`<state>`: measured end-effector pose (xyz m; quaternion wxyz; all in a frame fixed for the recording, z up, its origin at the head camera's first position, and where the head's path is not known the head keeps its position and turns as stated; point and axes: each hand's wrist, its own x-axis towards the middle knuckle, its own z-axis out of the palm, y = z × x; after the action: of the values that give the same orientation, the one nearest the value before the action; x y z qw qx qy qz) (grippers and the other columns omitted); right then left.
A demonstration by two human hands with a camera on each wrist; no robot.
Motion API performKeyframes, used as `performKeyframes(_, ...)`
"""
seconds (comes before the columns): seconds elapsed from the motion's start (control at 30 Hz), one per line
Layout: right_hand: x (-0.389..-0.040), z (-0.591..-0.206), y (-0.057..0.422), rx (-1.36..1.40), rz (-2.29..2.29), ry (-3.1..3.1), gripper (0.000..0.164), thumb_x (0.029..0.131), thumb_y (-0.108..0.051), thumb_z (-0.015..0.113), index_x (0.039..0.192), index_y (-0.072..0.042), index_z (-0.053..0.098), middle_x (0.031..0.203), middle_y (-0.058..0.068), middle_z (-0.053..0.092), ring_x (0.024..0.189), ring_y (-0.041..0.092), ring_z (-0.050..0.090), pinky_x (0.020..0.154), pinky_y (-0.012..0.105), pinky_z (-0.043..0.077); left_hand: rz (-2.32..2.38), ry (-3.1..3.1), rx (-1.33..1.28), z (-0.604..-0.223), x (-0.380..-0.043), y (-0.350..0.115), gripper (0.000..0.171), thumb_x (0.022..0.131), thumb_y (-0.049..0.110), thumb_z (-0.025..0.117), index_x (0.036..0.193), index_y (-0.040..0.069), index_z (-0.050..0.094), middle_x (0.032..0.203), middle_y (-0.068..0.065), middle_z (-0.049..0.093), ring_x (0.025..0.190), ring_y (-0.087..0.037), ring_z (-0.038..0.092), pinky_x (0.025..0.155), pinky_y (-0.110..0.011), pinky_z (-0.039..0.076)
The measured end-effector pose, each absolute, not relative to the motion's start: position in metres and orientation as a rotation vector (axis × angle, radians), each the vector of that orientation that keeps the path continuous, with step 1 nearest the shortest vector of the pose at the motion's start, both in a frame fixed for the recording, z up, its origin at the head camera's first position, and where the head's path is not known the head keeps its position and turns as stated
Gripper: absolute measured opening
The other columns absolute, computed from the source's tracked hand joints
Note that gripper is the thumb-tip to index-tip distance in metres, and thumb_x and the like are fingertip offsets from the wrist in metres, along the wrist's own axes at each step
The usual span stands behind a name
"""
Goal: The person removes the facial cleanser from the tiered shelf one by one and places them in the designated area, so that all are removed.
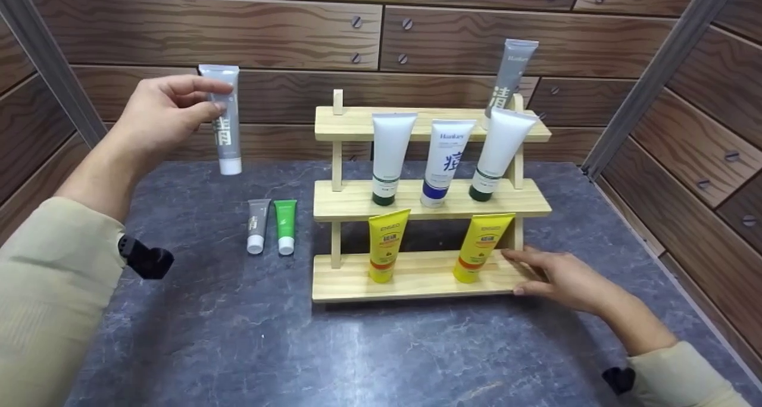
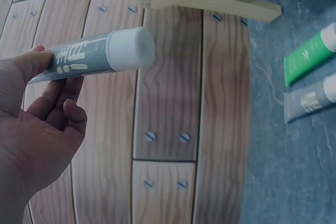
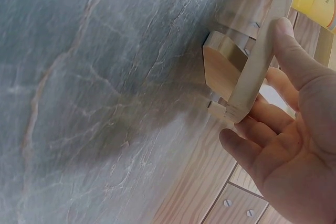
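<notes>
My left hand (image 1: 166, 112) pinches a grey tube (image 1: 228, 136) between thumb and fingers, upright with its white cap downward, to the left of the wooden rack (image 1: 425, 288). In the left wrist view the white cap (image 2: 131, 49) points away from the palm. My right hand (image 1: 568, 282) grips the right end of the rack's bottom shelf. The right wrist view has the thumb on the edge of the shelf board (image 3: 257, 66), with the other fingers around its end. Another grey tube (image 1: 511, 68) leans at the right of the top shelf.
Two white tubes with green caps (image 1: 393, 145) (image 1: 503, 139) flank a blue-capped white tube (image 1: 449, 151) on the middle shelf. Two yellow tubes (image 1: 387, 246) (image 1: 482, 246) stand below. A small grey tube (image 1: 258, 222) and a green tube (image 1: 286, 222) lie on the dark table (image 1: 238, 335).
</notes>
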<state>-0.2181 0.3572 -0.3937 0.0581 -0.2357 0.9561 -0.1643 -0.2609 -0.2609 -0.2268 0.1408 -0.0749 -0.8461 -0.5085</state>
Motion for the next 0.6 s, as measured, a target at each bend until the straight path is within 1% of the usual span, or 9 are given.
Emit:
performKeyframes(0.17,-0.218,-0.393,0.357,-0.703,-0.498,2.888,0.075,0.093,-0.055,0.076,0.153,-0.013,0.059,0.152,0.036,0.047,0.136,0.057,0.050,0.109,0.072,0.038,-1.493,-2.427,-0.193,-0.239,-0.259,-0.271,0.027,0.099,0.013,0.076,0.124,0.023,0.081,0.104,0.010,0.072,0.098,-0.008,0.062,0.078,-0.021,0.049)
performKeyframes(0.27,-0.218,-0.393,0.357,-0.703,-0.496,2.887,0.076,0.092,-0.056,0.076,0.153,-0.013,0.058,0.152,0.036,0.047,0.135,0.058,0.050,0.109,0.072,0.038,-1.508,-2.412,-0.187,-0.246,-0.258,-0.277,0.027,0.099,0.010,0.075,0.122,0.023,0.082,0.099,0.011,0.069,0.091,-0.007,0.059,0.070,-0.021,0.047)
performKeyframes(0.33,-0.218,-0.393,0.357,-0.702,-0.493,2.887,0.076,0.092,-0.056,0.076,0.153,-0.014,0.058,0.152,0.036,0.046,0.135,0.058,0.050,0.108,0.073,0.038,-1.526,-2.405,-0.183,-0.251,-0.257,-0.281,0.028,0.099,0.009,0.074,0.122,0.023,0.082,0.097,0.011,0.069,0.088,-0.006,0.058,0.068,-0.020,0.047)
performKeyframes(0.4,-0.218,-0.393,0.357,-0.705,-0.492,2.892,0.076,0.092,-0.055,0.076,0.153,-0.014,0.058,0.152,0.036,0.047,0.134,0.058,0.050,0.108,0.073,0.038,-1.549,-2.394,-0.182,-0.256,-0.256,-0.285,0.029,0.099,0.007,0.073,0.122,0.022,0.081,0.096,0.012,0.070,0.087,-0.006,0.059,0.070,-0.019,0.049)
performKeyframes(0.5,-0.218,-0.393,0.356,-0.711,-0.491,2.897,0.075,0.092,-0.054,0.077,0.153,-0.014,0.058,0.151,0.035,0.048,0.134,0.058,0.050,0.108,0.073,0.039,-1.595,-2.376,-0.177,-0.264,-0.255,-0.289,0.030,0.099,0.003,0.071,0.123,0.019,0.081,0.098,0.011,0.072,0.090,-0.005,0.064,0.076,-0.019,0.054)
performKeyframes(0.6,-0.219,-0.392,0.356,-0.715,-0.488,2.897,0.075,0.092,-0.054,0.077,0.153,-0.014,0.059,0.151,0.036,0.048,0.134,0.058,0.051,0.108,0.073,0.039,-1.610,-2.384,-0.154,-0.273,-0.255,-0.293,0.030,0.100,0.004,0.071,0.124,0.018,0.080,0.100,0.012,0.073,0.092,-0.005,0.065,0.078,-0.020,0.055)
